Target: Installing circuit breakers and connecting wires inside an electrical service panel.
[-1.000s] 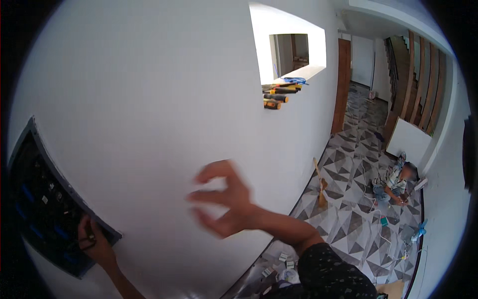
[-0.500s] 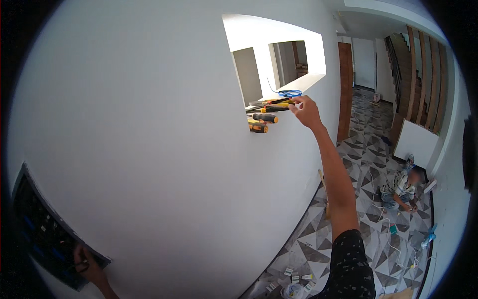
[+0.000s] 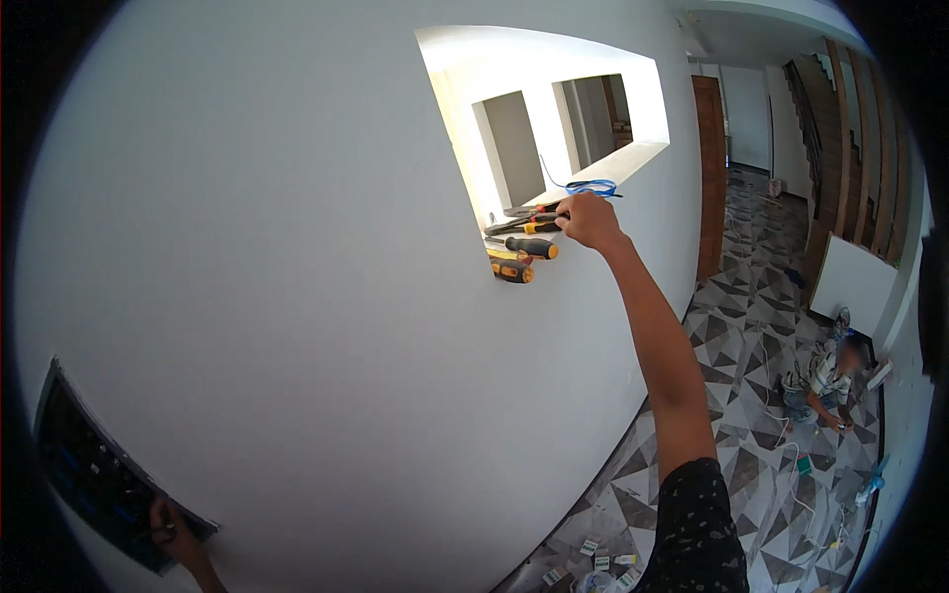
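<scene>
My right hand is closed on a dark-handled hand tool, probably pliers, among tools lying on the lit ledge of a recessed wall opening. Beside it are a screwdriver, another orange-and-black handled tool and a coil of blue wire. At the lower left, my left hand is curled inside a dark recessed electrical box in the wall, around something dark that I cannot make out.
A person crouches on the patterned tile floor at the right, near cables, a small blue fan and a leaning white board. A wooden door and stairs stand down the corridor. Small boxes lie below.
My right hand has moved up and right from over the bare wall to the ledge and closed on a tool. The view has turned, so more of the opening shows. My left hand remains at the box.
</scene>
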Demonstrator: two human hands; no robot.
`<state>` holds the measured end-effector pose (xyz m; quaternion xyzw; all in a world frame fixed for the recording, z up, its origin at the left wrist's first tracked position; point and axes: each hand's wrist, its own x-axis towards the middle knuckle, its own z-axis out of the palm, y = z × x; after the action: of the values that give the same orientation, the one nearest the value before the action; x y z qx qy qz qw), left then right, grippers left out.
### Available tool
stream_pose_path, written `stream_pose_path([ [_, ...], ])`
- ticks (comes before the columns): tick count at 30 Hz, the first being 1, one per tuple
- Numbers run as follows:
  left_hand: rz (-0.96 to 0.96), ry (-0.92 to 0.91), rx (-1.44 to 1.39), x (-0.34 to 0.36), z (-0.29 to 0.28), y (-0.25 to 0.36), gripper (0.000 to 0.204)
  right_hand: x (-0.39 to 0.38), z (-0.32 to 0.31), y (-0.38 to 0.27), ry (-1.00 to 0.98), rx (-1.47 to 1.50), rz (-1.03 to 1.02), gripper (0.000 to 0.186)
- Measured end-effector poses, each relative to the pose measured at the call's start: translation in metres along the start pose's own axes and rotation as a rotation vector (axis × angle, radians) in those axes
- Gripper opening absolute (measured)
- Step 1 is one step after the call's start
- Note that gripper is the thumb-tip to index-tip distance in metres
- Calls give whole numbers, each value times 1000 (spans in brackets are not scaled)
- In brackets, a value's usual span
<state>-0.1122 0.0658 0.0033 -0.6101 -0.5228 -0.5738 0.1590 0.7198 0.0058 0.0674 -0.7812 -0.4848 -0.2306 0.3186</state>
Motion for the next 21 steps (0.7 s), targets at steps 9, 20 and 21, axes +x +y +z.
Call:
stream_pose_path([
  [9, -29, -10, 41, 1, 1, -18, 22, -27, -17, -34, 51, 187, 104, 40],
  [20, 1, -29, -112, 0, 0, -27, 22, -14, 19, -9, 192, 249, -217, 27],
  [21, -5, -34, -87, 0, 0, -25, 22, -10, 20, -5, 139, 313, -152, 24],
])
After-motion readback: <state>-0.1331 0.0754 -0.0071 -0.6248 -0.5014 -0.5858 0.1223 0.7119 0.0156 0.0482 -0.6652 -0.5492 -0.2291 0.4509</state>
